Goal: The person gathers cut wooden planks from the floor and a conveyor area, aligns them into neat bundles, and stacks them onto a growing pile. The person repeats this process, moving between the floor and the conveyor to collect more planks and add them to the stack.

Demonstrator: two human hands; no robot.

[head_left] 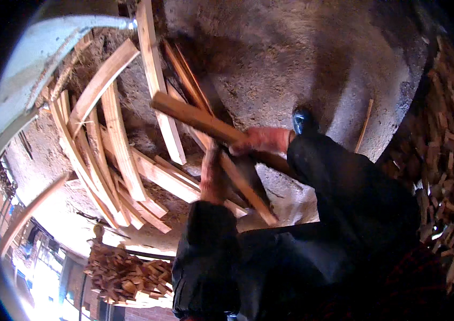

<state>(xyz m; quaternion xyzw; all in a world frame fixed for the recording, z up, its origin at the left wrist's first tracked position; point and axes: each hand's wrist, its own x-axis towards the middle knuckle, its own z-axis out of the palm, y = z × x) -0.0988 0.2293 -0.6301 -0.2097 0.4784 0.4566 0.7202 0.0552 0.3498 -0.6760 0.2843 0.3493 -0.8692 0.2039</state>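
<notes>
A long, square-edged wooden plank (pixel 192 117) slants across the middle of the view. My right hand (pixel 263 140) is closed around it toward its near end, and its far end points up and left. Just left of and below that, my left hand (pixel 212 179) has its fingers wrapped round a second wooden plank (pixel 251 190), which crosses beneath the first and runs down to the right. Motion blurs the fingers a little. Dark sleeves cover both forearms. Beyond the hands, reddish-brown boards (pixel 187 75) and a pale upright board (pixel 155 69) lie close by.
Several pale boards (pixel 122 139) lie loosely heaped on the rough floor at left. Cut wood blocks (pixel 449 166) are piled along the right side, with another block pile (pixel 125 275) at lower left. A thin stick (pixel 365 125) lies at right. A pale panel (pixel 61 43) borders the upper left.
</notes>
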